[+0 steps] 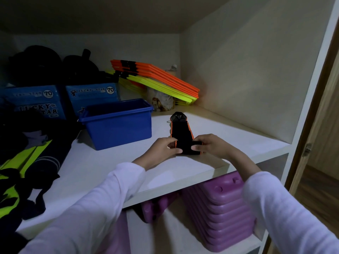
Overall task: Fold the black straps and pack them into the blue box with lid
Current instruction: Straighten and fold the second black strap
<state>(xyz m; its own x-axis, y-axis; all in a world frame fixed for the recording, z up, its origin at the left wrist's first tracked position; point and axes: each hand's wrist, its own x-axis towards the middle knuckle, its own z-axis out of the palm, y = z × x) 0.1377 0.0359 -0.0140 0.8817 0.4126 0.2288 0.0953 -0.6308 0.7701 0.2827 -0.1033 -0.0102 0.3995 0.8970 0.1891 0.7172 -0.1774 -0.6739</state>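
while the black strap lies on the shelf, left hand and right hand pinch its near end between thumbs and fingers.

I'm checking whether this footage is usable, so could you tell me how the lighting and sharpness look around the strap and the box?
Head view: dim overall, brightest on the shelf near the black strap, which reads clearly between both hands; the blue box is visible, its inside shadowed; the left side and back corner sink into darkness; wide-angle bending shows at the cabinet edge on the right; sleeves look slightly soft.
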